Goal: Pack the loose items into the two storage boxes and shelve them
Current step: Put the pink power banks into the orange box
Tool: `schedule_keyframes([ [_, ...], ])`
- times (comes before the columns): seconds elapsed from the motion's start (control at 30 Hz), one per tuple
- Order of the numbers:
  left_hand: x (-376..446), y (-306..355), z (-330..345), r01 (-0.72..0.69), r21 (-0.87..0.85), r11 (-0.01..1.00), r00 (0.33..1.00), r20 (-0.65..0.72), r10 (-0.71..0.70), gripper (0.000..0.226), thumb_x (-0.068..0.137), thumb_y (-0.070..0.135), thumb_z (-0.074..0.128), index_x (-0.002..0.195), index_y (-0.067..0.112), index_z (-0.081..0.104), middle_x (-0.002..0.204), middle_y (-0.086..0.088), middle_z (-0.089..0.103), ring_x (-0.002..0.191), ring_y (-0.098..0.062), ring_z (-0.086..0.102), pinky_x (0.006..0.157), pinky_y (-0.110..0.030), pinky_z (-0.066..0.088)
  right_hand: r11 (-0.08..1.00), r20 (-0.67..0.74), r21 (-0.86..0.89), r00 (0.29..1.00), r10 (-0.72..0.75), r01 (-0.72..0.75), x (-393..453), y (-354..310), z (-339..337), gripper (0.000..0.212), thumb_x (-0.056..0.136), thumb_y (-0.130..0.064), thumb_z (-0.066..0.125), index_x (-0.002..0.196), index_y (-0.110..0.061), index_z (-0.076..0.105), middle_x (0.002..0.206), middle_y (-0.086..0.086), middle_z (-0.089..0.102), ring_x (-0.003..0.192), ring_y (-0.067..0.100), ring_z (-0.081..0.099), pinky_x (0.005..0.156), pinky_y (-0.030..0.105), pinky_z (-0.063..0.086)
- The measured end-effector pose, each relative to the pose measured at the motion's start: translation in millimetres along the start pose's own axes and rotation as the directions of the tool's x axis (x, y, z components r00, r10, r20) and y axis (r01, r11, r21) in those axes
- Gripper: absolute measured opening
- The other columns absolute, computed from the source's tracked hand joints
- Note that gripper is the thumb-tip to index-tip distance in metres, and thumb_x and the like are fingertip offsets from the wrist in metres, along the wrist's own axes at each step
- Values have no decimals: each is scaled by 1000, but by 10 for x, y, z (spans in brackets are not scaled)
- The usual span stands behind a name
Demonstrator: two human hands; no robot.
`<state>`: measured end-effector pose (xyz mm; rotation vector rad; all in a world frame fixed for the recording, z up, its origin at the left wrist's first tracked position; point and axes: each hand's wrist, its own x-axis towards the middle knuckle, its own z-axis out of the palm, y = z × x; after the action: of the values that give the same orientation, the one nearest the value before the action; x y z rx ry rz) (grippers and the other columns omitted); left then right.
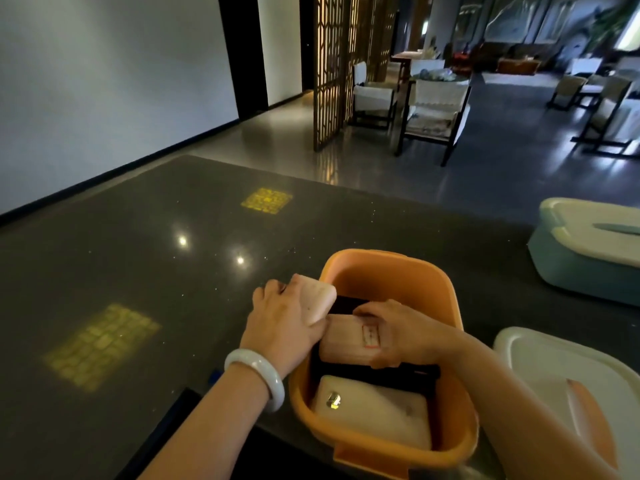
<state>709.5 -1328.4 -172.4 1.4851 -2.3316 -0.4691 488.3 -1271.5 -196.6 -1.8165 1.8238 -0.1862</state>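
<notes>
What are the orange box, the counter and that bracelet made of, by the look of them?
Orange box: likely plastic, matte, with smooth moulded rounded corners. Counter: polished dark stone or a stone-like composite, speckled and mirroring the ceiling lights. Bracelet: pale, glossy, slightly translucent, perhaps jade or glass; the picture cannot settle which.

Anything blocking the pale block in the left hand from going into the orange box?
Partly. The right hand holds a pink packet across the orange box opening beside the pale block; the far end looks free.
</notes>
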Motion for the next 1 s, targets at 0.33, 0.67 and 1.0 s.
schedule_keyframes([
  [0.33,26,-34,88,-9,66,998,999,-50,12,90,80,58,63,150,25,18,129,-1,36,116,-19,34,88,-31,40,997,-29,20,997,-76,77,1,6,186,87,68,-48,76,140,-39,27,121,-22,33,109,-2,30,86,17,26],
  [0.67,21,-35,100,-9,77,997,998,-59,14,90,79,57,64,150,27,16,128,1,34,116,-17,33,89,-31,39,993,10,26,993,-118,118,-17,-36,146,87,73,-44,75,143,-35,26,131,-16,35,116,2,32,96,21,29],
  [1.0,35,-6,18,42,-7,999,999,3,-42,90,78,56,67,150,30,19,134,3,35,125,-18,32,98,-34,38,991,-66,87,993,-100,105,-40,-78,155,92,73,-48,76,146,-38,21,141,-22,24,126,-1,22,107,27,26],
])
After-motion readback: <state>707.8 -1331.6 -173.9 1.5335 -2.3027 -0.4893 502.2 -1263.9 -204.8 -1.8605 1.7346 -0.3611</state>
